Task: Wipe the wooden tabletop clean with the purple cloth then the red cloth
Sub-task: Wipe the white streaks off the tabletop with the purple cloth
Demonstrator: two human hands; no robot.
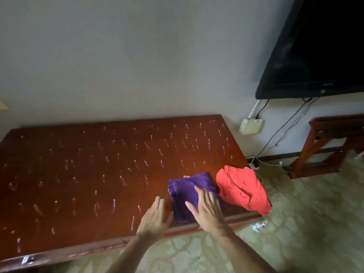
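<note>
We noted the purple cloth (187, 194) lying folded at the near edge of the wooden tabletop (78, 174), toward its right end. The red cloth (243, 189) sat crumpled just beside it at the near right corner, partly hanging over the edge. The 2 cloths looked to be touching or nearly so; we could not tell which.

The tabletop carried many pale streaks (122, 180) across almost all of its surface, so we judged that wiping had not yet begun and that the step in hand was taking up the purple cloth.

Our right hand (206, 209) lay over the near right part of the purple cloth, palm down, fingers straight and slightly spread, gripping nothing. Whether the palm pressed the cloth or hovered just above it we could not tell. Our left hand (157, 215) was beside the cloth's left edge, also palm down with fingers extended and holding nothing. Both forearms reached in from the near edge.

For a good pass we judged it best to keep the cloth folded into a flat pad, press with the whole palm, and work in overlapping strokes from the far edge toward the near one. The red cloth should stay out of the path until the 2nd pass.
</note>
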